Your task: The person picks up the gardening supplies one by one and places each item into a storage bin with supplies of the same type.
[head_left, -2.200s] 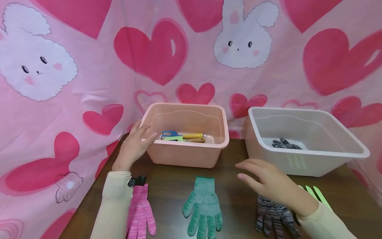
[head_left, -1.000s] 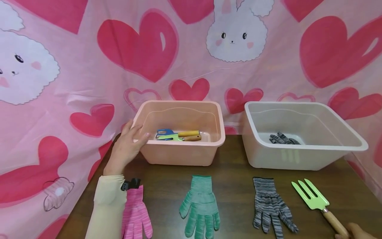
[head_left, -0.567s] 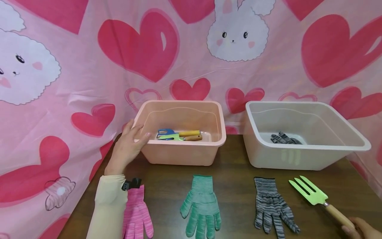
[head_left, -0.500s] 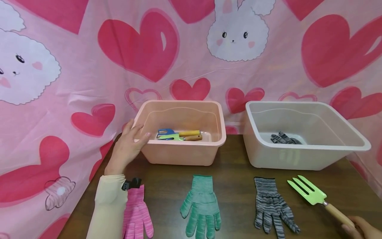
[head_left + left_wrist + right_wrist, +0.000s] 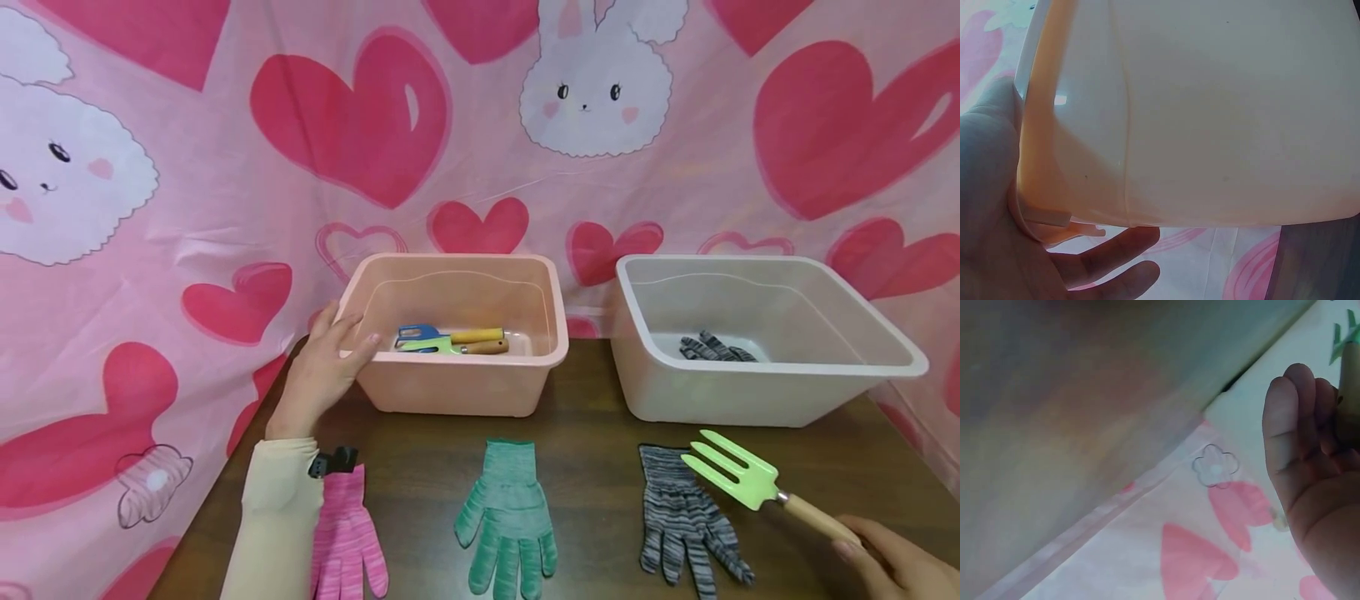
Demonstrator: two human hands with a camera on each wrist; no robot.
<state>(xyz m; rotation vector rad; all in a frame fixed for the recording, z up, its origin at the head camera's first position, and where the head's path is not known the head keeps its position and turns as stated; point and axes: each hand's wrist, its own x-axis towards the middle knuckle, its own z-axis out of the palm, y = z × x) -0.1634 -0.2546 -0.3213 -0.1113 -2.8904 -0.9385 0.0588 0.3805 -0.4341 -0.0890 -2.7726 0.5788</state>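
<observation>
At the front left corner of the peach-pink bin, my left hand grips the rim. Its thumb lies over the front edge and the fingers run along the outer side. My right hand holds a green hand fork by its wooden handle, tines pointing left over the cuff of a grey-striped glove. In the right wrist view part of the handle shows at the edge. Inside the pink bin lie a blue fork with a yellow handle and another green fork.
A pale grey bin stands at the back right, with dark striped gloves inside. A green glove and a pink glove lie on the brown table. A heart-patterned cloth hangs behind.
My right hand has gone from above the grey-striped glove to the fork's handle, taken hold of it and moved the fork left over that glove. My left hand stays at the bin corner.
</observation>
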